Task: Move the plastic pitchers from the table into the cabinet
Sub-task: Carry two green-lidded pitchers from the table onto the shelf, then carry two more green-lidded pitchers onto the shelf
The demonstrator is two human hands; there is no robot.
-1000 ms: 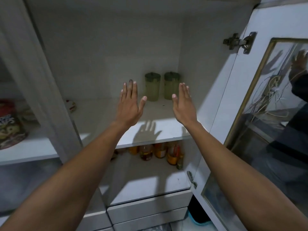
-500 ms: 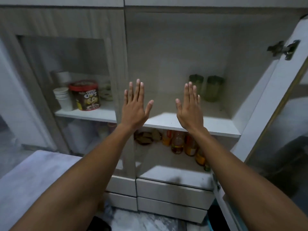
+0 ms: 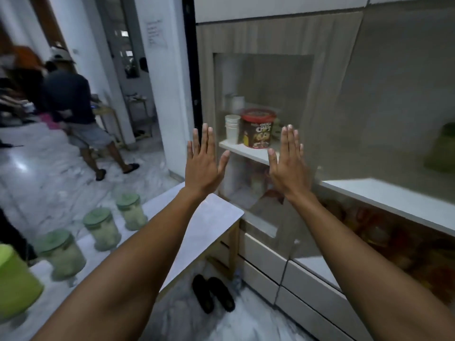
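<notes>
Left hand point(image 3: 203, 166) and right hand point(image 3: 288, 166) raised empty, fingers spread flat, before the cabinet point(image 3: 270, 94). Three lidded pitchers point(image 3: 102, 228) stand upright (long axes vertical, lids up) in a row on the table point(image 3: 209, 222), lower left.

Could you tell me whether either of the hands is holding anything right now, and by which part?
Nothing is held: the left hand and right hand are both open and empty.
</notes>
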